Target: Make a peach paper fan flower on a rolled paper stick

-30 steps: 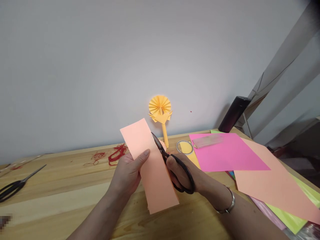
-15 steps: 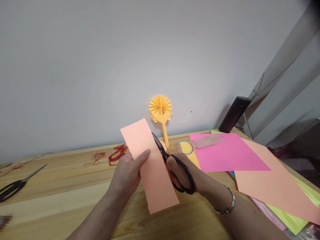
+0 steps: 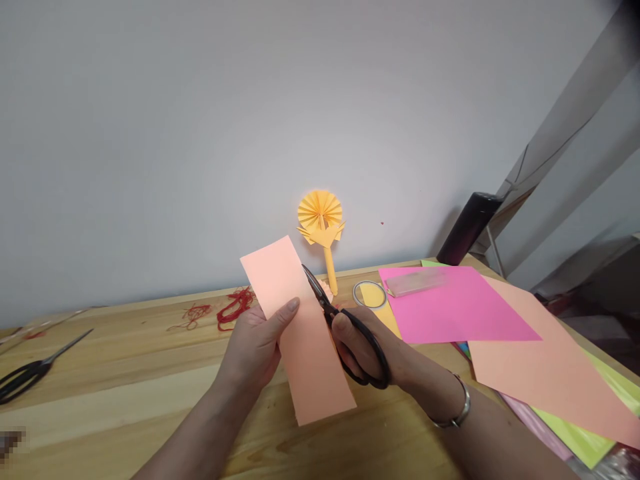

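Note:
My left hand (image 3: 260,340) pinches a peach paper strip (image 3: 315,367) at its left edge, thumb on top and fingers behind. The strip is held tilted above the table. In my right hand (image 3: 363,337) is a pair of black-handled scissors (image 3: 317,287), with its blades lying along the strip's right edge. My right fingers are partly hidden behind the handles. Behind the strip, an orange paper flower (image 3: 320,213) on a rolled stem leans against the wall.
Red thread (image 3: 235,310) lies at the table's back. More scissors (image 3: 37,373) rest at the left. On the right are a tape roll (image 3: 370,294), a pink sheet (image 3: 460,313), a larger peach sheet (image 3: 540,373) and a black cylinder (image 3: 467,230).
The peach strip has shifted very slightly left, its lower end most. Both hands keep the same hold, and the scissors stay at the strip's right edge.

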{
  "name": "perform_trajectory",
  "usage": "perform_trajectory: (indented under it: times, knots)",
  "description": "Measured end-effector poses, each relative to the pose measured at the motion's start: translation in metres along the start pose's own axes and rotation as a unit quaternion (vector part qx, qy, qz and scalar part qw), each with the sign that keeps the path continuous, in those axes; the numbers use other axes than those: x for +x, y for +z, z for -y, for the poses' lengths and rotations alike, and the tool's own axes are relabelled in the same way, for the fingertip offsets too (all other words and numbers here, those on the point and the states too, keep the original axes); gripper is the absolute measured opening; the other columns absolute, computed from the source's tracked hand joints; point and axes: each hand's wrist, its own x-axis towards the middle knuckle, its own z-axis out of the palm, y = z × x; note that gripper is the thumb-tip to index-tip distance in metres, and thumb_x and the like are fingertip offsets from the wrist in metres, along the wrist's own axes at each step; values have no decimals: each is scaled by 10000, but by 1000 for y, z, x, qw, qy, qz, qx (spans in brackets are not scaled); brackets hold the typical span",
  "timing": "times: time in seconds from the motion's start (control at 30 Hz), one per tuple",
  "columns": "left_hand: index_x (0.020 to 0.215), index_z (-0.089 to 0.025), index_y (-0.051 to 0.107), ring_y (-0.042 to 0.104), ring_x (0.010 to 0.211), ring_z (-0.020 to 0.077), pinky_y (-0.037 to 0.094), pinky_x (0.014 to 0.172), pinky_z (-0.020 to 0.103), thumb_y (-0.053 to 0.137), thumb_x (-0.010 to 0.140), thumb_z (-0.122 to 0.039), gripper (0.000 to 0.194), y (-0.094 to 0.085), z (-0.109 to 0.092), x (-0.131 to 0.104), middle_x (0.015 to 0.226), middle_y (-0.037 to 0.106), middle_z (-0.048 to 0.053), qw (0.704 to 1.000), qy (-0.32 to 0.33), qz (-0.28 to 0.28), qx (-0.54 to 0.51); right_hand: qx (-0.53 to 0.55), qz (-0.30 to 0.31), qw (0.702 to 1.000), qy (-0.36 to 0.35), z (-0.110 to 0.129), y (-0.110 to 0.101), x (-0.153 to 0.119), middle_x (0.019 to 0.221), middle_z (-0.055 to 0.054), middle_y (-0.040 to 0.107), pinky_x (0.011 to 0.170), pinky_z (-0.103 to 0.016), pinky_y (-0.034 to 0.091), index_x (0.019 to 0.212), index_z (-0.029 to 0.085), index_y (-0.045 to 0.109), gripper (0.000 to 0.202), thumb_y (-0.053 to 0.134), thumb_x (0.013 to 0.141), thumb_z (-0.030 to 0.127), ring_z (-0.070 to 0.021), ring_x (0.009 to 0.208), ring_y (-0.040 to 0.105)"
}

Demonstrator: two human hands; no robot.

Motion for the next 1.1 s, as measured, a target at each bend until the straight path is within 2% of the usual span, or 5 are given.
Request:
perform_trajectory:
  times: [0.43, 0.67, 0.83, 1.1]
  knots:
    - [995, -156, 703, 676, 862, 274, 549, 746, 370, 697, 719, -244, 290, 0, 0, -1, 913, 736, 109, 1000, 3, 3, -7, 17, -4, 1000, -3, -4, 1, 1, 417, 40, 313, 361, -208, 194, 525, 178, 344, 624, 201, 836, 700, -57, 381, 290]
    - [1007, -147, 700, 677, 856, 277, 546, 751, 376, 714, 700, -246, 322, -1, 1, -1, 923, 733, 119, 1000, 3, 1, -6, 10, -9, 1000, -2, -3, 1, 1, 415, 32, 348, 363, -205, 198, 531, 174, 362, 616, 206, 856, 672, -57, 385, 307]
    - [1020, -149, 695, 673, 871, 279, 537, 775, 388, 713, 702, -245, 333, -1, 1, -1, 940, 730, 119, 1000, 1, 2, -9, 33, -3, 999, 6, -2, 1, 1, 397, 37, 323, 351, -208, 212, 515, 186, 327, 619, 210, 829, 706, -60, 373, 307]
    - [998, -151, 703, 677, 854, 277, 540, 765, 387, 710, 705, -243, 308, 0, 0, 0, 910, 735, 115, 1000, -1, 2, -9, 24, -2, 1000, 11, -2, 2, 1, 430, 42, 316, 355, -198, 194, 535, 175, 339, 598, 218, 861, 662, -55, 389, 298]
